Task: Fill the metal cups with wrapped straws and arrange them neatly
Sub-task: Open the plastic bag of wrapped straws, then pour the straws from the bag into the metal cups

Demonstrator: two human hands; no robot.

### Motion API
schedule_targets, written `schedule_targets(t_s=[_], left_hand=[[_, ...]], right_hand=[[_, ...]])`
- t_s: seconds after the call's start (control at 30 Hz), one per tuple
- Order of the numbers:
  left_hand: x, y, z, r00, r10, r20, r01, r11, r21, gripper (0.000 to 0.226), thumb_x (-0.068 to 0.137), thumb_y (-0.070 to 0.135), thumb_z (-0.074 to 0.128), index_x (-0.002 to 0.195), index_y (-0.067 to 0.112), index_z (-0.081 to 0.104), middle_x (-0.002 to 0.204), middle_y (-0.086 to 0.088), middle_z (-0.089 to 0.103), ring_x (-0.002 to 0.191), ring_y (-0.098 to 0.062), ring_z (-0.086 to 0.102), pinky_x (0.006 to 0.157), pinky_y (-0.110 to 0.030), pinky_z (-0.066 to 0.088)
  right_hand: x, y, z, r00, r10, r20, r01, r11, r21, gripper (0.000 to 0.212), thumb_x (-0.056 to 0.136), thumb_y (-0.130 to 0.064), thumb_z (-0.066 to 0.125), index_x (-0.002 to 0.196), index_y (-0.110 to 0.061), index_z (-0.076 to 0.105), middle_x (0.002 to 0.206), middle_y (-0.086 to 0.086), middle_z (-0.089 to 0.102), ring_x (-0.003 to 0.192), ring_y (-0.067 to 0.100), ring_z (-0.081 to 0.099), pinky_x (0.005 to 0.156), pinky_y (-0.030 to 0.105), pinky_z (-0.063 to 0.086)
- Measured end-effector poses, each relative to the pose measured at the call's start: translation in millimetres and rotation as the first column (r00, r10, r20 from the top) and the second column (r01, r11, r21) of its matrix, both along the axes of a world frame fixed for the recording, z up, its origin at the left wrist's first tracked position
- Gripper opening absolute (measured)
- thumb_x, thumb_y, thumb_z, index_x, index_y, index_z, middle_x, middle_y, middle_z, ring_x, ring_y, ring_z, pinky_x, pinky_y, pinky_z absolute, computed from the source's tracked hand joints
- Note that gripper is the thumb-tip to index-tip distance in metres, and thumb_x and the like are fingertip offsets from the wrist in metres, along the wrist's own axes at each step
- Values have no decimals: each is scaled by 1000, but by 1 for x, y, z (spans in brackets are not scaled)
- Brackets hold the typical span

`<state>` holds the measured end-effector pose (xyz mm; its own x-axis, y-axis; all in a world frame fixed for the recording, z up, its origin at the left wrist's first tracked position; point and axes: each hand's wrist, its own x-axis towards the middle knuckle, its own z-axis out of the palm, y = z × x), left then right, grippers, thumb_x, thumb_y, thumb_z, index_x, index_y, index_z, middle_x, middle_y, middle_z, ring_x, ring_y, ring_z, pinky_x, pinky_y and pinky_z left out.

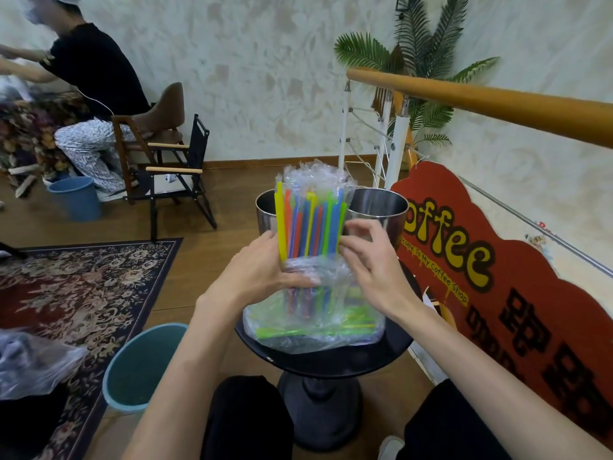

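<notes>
Both forearms reach in from the bottom edge toward a small round black bench (331, 358). Left hand (255, 270): fingers curled round the lower part of an upright bundle of wrapped straws (310, 224), thumb across the crinkled film at the front. Right hand (374, 260): fingers bent against the bundle's right side, tips touching the wrappers; whether they truly pinch or only steady it cannot be told. Bundle held vertical above the bench, mixed colours (yellow, orange, blue, green), clear wrapper ends standing above the straw tips.

Below the bundle: a clear plastic bag (315, 330) lying on the bench, more straws inside, mostly green and yellow, lying flat.

Behind the bundle: two metal cups on the far side of the bench. Left cup (265, 210) partly hidden by the straws; right cup (378, 202) open-mouthed, interior looks empty. Contents of left cup not visible.

Step in hand, as judged: squaring up a handful before loading. No straws seen in a cup yet, so task looks early.

Next move likely calls for: keeping the bundle tight and upright, carrying it over one cup mouth, lowering the ends in together so none splay or catch the rim.

Also noted: teal bin (142, 363) on floor at left, red coffee sign (497, 260) at right.
</notes>
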<state>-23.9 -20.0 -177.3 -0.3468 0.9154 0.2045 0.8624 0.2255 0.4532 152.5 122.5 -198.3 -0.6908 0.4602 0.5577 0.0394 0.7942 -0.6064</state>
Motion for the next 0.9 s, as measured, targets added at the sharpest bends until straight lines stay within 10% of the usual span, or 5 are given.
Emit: schedule_targets(t_s=[0.17, 0.3, 0.5, 0.67, 0.9], left_hand=[[0, -2, -1, 990, -32, 140, 17, 994, 105, 50, 55, 84, 66, 96, 57, 61, 89, 29, 66, 87, 4, 64, 66, -15, 47], [3, -1, 6, 971, -55, 234, 14, 985, 172, 38, 63, 61, 82, 95, 47, 67, 91, 26, 72, 88, 9, 66, 67, -10, 49], [-1, -11, 28, 883, -126, 453, 106, 992, 70, 38, 76, 25, 89, 108, 14, 74, 102, -1, 78, 97, -22, 74, 89, -49, 59], [-6, -23, 35, 849, -243, 469, 241, 968, 66, 24, 93, 16, 73, 117, 18, 70, 112, 2, 75, 104, -22, 70, 87, -37, 58], [-4, -25, 30, 689, -424, 589, 380, 902, 205, 42, 101, 2, 57, 142, 8, 54, 139, -5, 63, 129, -22, 60, 104, -39, 51]], right_hand=[[5, -8, 2, 967, 246, 61, -217, 927, -306, 54, 102, -44, 38, 150, -20, 48, 161, -14, 34, 147, 0, 31, 123, 43, 26], [3, -15, 1, 925, 340, 167, -296, 924, -242, 56, 92, -73, 48, 142, -68, 25, 140, -50, 39, 132, -22, 35, 102, 0, 28], [-10, -16, -2, 946, 294, 135, -266, 945, -193, 74, 95, -45, 65, 155, -34, 23, 134, -44, 48, 126, -19, 44, 95, -1, 30], [-14, -16, -2, 958, 270, 98, -244, 946, -214, 68, 98, -33, 63, 153, -27, 24, 126, -51, 48, 119, -23, 46, 91, -3, 32], [-12, -5, 4, 955, 295, -1, -277, 896, -348, 75, 93, -34, 66, 155, -17, 27, 141, -10, 57, 133, 7, 52, 111, 32, 42]])
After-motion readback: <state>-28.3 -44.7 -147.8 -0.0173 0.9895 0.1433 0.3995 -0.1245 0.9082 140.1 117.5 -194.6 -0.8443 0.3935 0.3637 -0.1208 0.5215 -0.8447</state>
